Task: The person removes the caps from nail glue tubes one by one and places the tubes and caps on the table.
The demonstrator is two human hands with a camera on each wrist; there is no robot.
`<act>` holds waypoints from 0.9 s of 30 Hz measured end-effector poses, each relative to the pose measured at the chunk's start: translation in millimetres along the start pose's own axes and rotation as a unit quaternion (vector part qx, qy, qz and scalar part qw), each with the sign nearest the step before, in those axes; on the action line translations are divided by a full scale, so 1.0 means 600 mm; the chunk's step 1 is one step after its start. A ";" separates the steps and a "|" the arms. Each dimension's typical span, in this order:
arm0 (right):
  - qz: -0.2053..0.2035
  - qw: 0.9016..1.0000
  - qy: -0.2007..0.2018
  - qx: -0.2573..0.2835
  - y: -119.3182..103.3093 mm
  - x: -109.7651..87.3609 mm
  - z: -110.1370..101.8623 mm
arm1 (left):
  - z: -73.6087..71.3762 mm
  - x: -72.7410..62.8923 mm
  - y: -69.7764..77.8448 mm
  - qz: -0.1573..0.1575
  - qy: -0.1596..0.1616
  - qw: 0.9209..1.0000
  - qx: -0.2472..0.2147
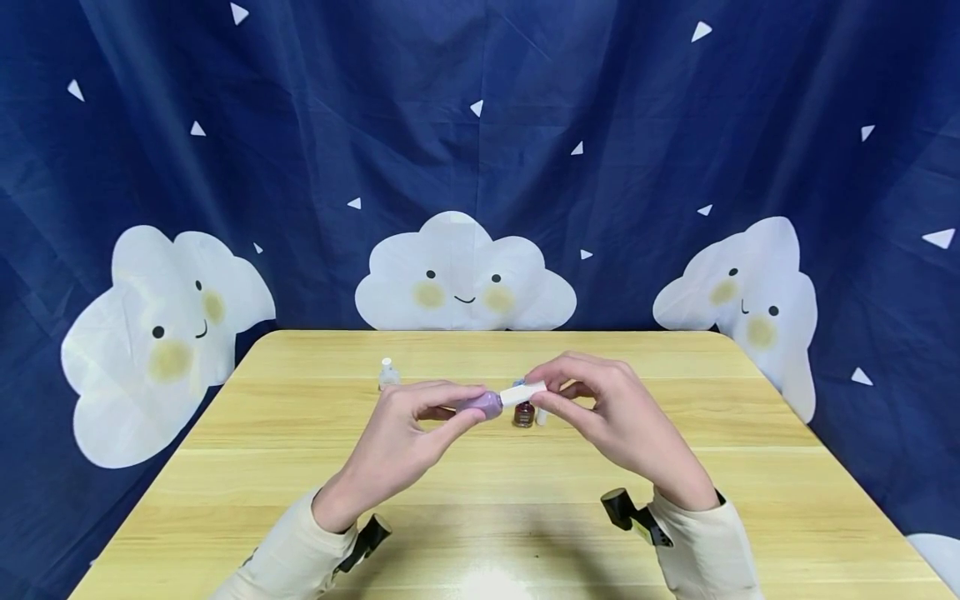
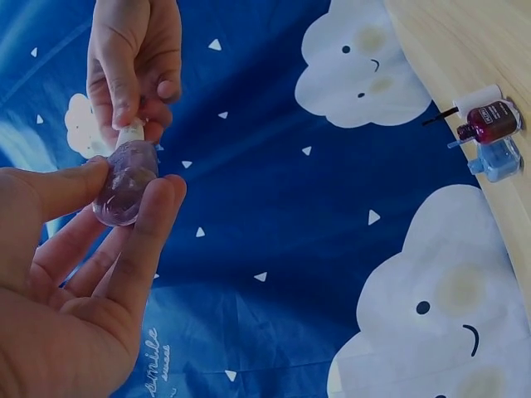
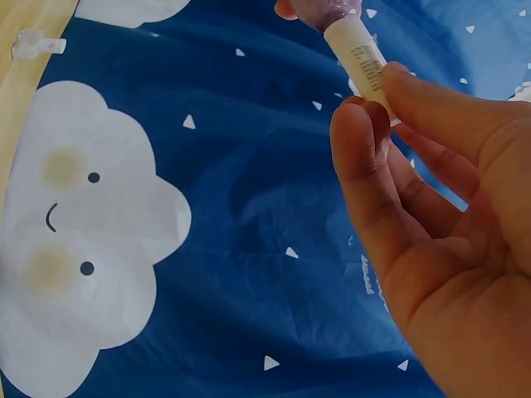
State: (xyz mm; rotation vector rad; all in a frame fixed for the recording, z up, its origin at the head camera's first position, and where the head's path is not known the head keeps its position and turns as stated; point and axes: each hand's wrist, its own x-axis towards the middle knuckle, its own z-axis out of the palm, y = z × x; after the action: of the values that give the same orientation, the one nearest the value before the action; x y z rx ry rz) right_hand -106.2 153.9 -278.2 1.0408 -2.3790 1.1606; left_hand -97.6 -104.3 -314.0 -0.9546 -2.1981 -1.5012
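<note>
Above the middle of the table, my left hand (image 1: 405,429) pinches a purple nail polish bottle (image 1: 489,405) between thumb and fingers. The bottle lies tilted nearly sideways, its neck toward the right. On that neck sits a white cap (image 1: 517,394), which my right hand (image 1: 611,412) pinches by its far end. The left wrist view shows the rounded glass of the bottle (image 2: 126,184) between the fingertips. Small print marks the cap (image 3: 358,60) in the right wrist view, where thumb and index finger grip it.
Behind the hands on the wooden table (image 1: 300,467) stands an uncapped dark red polish bottle (image 2: 496,122). Near it are a light blue bottle (image 2: 501,161) and a loose white cap with black brush (image 2: 481,100). A clear bottle (image 1: 388,377) stands farther left. A blue cloud-print curtain (image 1: 480,167) hangs behind.
</note>
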 end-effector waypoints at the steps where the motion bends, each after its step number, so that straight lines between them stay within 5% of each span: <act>1: -0.007 1.000 0.000 0.001 0.001 0.000 0.000 | 0.000 0.000 0.000 -0.001 0.000 1.000 0.001; 14: 0.052 0.998 -0.014 0.015 -0.002 -0.001 0.003 | 0.001 0.000 0.002 -0.005 0.001 1.000 0.001; 27: -0.008 1.000 -0.005 -0.006 0.001 -0.001 0.000 | 0.000 0.000 0.002 -0.005 0.002 1.000 0.004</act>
State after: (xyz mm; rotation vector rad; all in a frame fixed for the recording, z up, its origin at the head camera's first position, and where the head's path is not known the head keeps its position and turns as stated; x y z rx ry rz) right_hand -106.4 154.4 -279.0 1.0614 -2.3777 1.1375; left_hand -96.8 -103.9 -313.5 -0.9387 -2.2077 -1.4956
